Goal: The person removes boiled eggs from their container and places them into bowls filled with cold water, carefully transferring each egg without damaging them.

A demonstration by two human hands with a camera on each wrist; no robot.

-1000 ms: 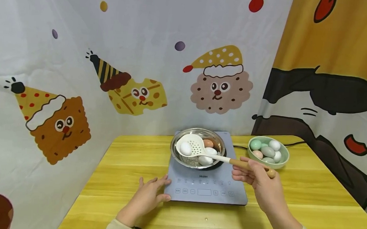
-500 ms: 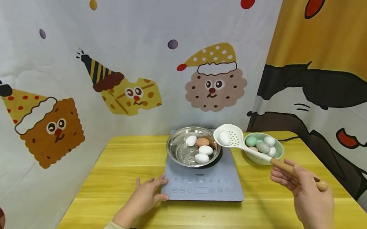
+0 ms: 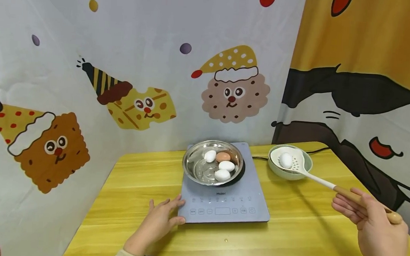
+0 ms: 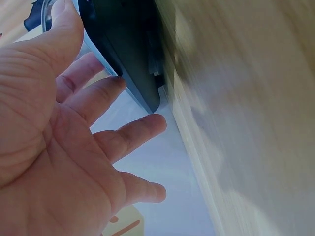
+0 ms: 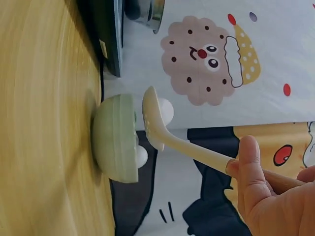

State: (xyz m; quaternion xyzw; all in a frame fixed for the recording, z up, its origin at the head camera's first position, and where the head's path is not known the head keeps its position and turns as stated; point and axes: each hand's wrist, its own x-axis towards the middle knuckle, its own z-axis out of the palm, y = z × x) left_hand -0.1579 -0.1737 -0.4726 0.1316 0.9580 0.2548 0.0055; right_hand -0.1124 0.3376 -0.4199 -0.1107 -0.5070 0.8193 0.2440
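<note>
My right hand (image 3: 377,222) grips the wooden handle of a white slotted spoon (image 3: 322,181). A single white egg (image 3: 286,160) rests in its perforated head. In the right wrist view the spoon head sits just above the rim of a pale green bowl (image 5: 115,140), apart from it. One egg (image 5: 141,156) shows at the bowl's rim there; in the head view the spoon hides most of the bowl's inside. My left hand (image 3: 154,224) touches the left edge of a blue-grey induction cooker (image 3: 201,189), fingers spread and thumb at its front corner.
On the cooker stands a shallow steel pan (image 3: 195,170) with a little water, several white eggs (image 3: 222,175) and a brown egg (image 3: 223,156). A black cable (image 3: 260,158) runs behind the bowl. Printed curtains (image 3: 153,44) hang behind the wooden table (image 3: 146,179).
My right hand has carried the spoon and its egg rightward from over the pan to over the green bowl. The left hand stays at the cooker's edge. The head view has shifted slightly.
</note>
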